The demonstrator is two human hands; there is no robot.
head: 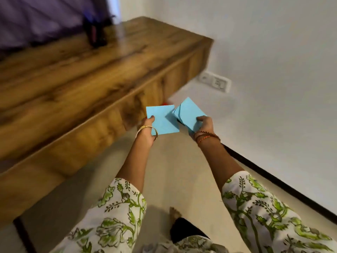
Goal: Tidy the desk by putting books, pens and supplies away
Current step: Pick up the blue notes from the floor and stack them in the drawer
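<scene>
My left hand [149, 127] grips a single light blue paper sheet [162, 118] by its lower left corner. My right hand [205, 124] holds a small stack of the same blue paper sheets [187, 111], tilted and fanned a little. The two lots nearly touch in the middle, in front of the wooden desk's right end. The desk [76, 84] stretches across the left half of the view, its top blurred. A dark pen holder [95, 32] stands near the back of the desk top.
A purple curtain [45, 17] hangs behind the desk. The white wall on the right carries a socket plate [215, 81]. A small red object [165, 103] peeks out under the desk edge. My bare foot [175, 214] stands on the pale floor, with a black skirting strip [273, 181] along the wall.
</scene>
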